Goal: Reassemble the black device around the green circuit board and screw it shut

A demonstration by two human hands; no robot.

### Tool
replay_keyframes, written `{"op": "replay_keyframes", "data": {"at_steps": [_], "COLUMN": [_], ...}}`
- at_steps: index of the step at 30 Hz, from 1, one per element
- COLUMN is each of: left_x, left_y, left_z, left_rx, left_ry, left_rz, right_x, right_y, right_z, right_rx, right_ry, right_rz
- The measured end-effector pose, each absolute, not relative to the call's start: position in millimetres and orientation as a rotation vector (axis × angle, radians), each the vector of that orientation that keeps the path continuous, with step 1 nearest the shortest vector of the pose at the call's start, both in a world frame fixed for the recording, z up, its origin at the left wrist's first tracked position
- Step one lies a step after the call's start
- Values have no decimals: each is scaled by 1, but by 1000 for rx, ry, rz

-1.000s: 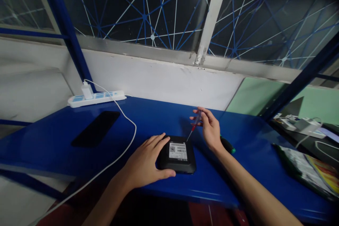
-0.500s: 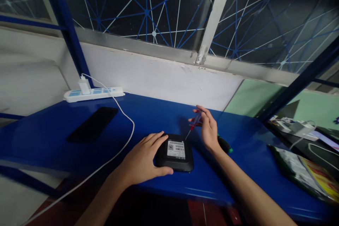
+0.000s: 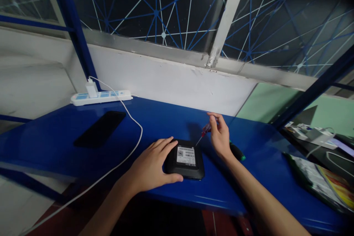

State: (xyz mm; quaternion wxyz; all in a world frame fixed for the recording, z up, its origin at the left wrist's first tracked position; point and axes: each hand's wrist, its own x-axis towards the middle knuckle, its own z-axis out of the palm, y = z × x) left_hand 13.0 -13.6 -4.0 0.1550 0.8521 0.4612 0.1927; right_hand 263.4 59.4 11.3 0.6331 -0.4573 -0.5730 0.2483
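Note:
A black box-shaped device (image 3: 186, 172) with a white printed label bearing a square code lies flat on the blue table. My left hand (image 3: 155, 164) grips its left side, thumb along the near edge and fingers over the far left corner. In my right hand (image 3: 219, 134) is a screwdriver (image 3: 205, 131) with a clear, reddish handle, its fingers closed around the upper part. The thin shaft slants down to the device's far right corner; whether the tip sits in a screw is too small to tell. Partly behind my right wrist lies a black-and-green tool handle (image 3: 237, 152).
On the left of the blue table (image 3: 166, 116) lies a black phone-like slab (image 3: 100, 129). A white power strip (image 3: 102, 97) with a plugged-in charger stands behind it, its white cable (image 3: 140, 129) running across the table. To the right are a colourful packet (image 3: 320, 180) and white electronics (image 3: 318, 136).
My right hand's fingers have closed in and curled tighter around the screwdriver's handle. My left hand keeps its hold on the device. The whole view has shifted slightly.

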Motion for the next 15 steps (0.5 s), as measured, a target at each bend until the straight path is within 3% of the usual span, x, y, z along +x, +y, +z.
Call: {"op": "replay_keyframes", "data": {"at_steps": [7,15], "left_x": [13,12], "left_y": [-15,-14], "left_z": [-3,-5], "left_rx": [2439,2434], "left_ry": [1348,1337], "left_rz": [521,535], "right_x": [263,263], "right_y": [58,59], "right_z": [15,15], "right_rx": [-965,-1032], "right_ry": [-1242,-1334], "right_rz": [806,595]}}
